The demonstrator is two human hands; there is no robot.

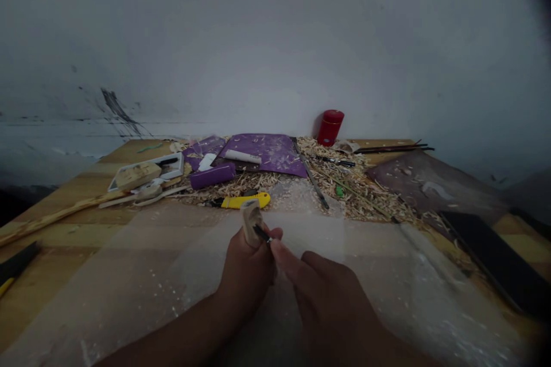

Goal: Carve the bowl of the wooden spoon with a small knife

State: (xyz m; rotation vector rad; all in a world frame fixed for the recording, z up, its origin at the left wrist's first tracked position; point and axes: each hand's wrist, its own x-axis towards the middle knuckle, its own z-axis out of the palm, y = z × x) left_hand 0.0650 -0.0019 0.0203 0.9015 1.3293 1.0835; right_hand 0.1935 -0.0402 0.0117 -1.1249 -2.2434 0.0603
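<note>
My left hand is closed around a small pale carved wooden piece, whose upper part sticks out above the fingers. My right hand grips a thin carving tool with a dark tip, which meets the right side of the wood. The two hands are close together over a translucent plastic sheet. Just beyond the wooden piece lies a yellow utility knife. The lower part of the wood is hidden by the left fingers.
Wood shavings spread along the back around a purple folder, a purple roll and a red canister. A white tray holds wooden pieces at the left. At the right lies a dark flat slab.
</note>
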